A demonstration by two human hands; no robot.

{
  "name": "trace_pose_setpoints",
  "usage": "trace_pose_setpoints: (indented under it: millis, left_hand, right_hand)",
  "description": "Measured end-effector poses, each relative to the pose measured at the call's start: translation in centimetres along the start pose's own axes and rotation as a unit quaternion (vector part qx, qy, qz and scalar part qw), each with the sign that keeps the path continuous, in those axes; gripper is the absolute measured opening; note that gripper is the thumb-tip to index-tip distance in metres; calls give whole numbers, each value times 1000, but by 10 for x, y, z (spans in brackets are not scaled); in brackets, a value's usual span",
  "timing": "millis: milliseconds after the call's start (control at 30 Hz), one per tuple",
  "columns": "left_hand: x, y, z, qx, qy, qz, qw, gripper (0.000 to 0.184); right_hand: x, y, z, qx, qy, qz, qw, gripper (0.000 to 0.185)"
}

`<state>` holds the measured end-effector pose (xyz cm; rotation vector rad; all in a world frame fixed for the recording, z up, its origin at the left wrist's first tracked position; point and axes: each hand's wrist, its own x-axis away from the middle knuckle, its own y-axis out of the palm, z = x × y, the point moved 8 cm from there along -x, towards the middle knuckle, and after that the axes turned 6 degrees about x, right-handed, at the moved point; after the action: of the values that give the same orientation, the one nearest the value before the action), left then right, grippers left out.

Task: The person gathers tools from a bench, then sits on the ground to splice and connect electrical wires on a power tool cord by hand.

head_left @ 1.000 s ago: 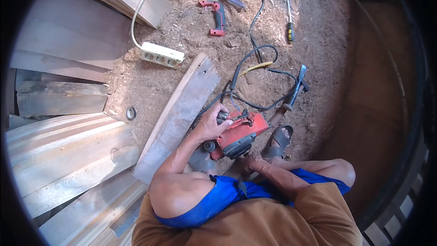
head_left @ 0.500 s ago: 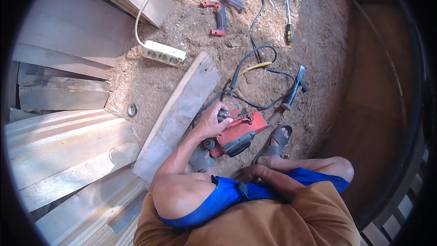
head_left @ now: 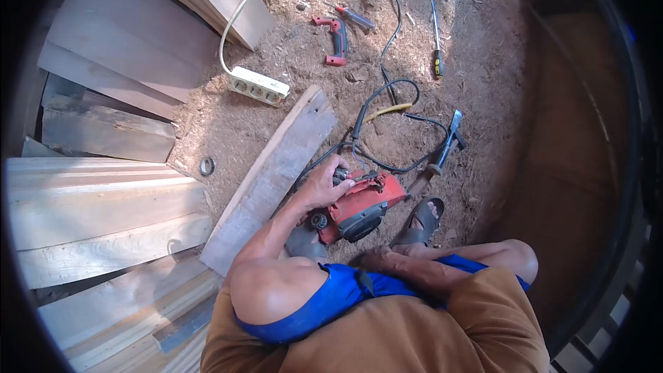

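A red electric planer (head_left: 364, 208) with a dark motor housing rests between my sandalled feet, its upper part uncovered and wires showing. My left hand (head_left: 327, 184) is closed around the planer near a dark round part on its far side. Low in front of my lap, my right hand (head_left: 378, 260) lies by my lower leg; shadow hides its fingers. A detached red and black handle shell (head_left: 337, 41) lies on the ground farther off, next to a screwdriver with a clear purplish handle (head_left: 359, 19). The planer's black cable (head_left: 359, 117) loops over the sawdust.
A plank (head_left: 273, 166) lies left of the planer. Beyond it are a white power strip (head_left: 257, 85) and a dark ring (head_left: 207, 166). A yellow-black screwdriver (head_left: 438, 59) and a metal-bladed tool (head_left: 449, 141) lie rightward. Stacked boards (head_left: 110, 214) line the left; a large dark-rimmed trough (head_left: 552, 131) curves at right.
The view has shifted slightly, so the ground items appear a little lower. My left hand keeps its hold on the planer, and my right hand stays low by my leg.
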<state>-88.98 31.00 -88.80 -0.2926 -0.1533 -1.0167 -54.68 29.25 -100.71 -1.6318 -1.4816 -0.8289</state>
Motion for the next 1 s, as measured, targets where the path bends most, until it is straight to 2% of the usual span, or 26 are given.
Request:
trace_pose_setpoints:
  millis: [100, 133, 167, 200, 267, 333, 367, 433, 467, 533, 600, 667, 700, 800, 900, 1000]
  left_hand:
    - [-2, -1, 2, -8, 1, -3, 1000, 34]
    - [0, -1, 4, -19, -4, -5, 1000, 34]
    - [1, 0, 6, -30, -8, -6, 1000, 34]
    - [2, 1, 7, -27, -3, -1, 1000, 35]
    - [3, 2, 7, -20, 9, 10, 1000, 39]
    - [4, 2, 9, -16, 13, 18, 1000, 40]
    - [5, 2, 9, -13, 14, 22, 1000, 41]
    - [6, 3, 9, -5, 34, 26, 999, 42]
    - [6, 3, 12, -1, 46, 28, 999, 43]
    - [8, 6, 17, -20, 41, 27, 999, 41]
    - [10, 4, 20, -27, 32, 20, 999, 39]
    - [16, 3, 22, -16, 10, 7, 1000, 36]
    - [19, 3, 20, -1, -6, 1, 1000, 35]
    - [21, 7, 15, 28, -32, -21, 999, 34]
    - [20, 23, 8, 32, -17, -44, 998, 35]
    - [30, 18, 11, 117, -106, -35, 987, 38]
  right_hand:
    - [56, -70, -7, -44, -24, 119, 992, 38]
    - [68, -94, -15, -107, -175, 204, 957, 35]
    - [62, -94, -2, -114, -139, 139, 974, 35]
    - [89, -123, -5, -131, -41, 29, 990, 35]
    - [153, -173, -5, -173, 110, -128, 970, 34]
    - [194, -218, 7, -206, 31, -100, 973, 36]
    - [190, -239, 36, -191, -174, 27, 966, 34]
    - [220, -281, 69, -119, -138, 185, 966, 37]
    - [257, -301, 75, -68, 102, 208, 970, 43]
    - [225, -285, 121, -65, 96, 333, 936, 48]
    - [199, -272, 138, -148, 75, 367, 915, 49]
    - [173, -251, 126, -315, 40, 292, 902, 51]
    - [171, -244, 126, -377, 21, 302, 876, 46]
    - [175, -233, 129, -394, 11, 348, 850, 41]
    - [179, -230, 127, -329, 33, 411, 849, 38]
    - [182, -237, 117, -272, 45, 445, 852, 37]
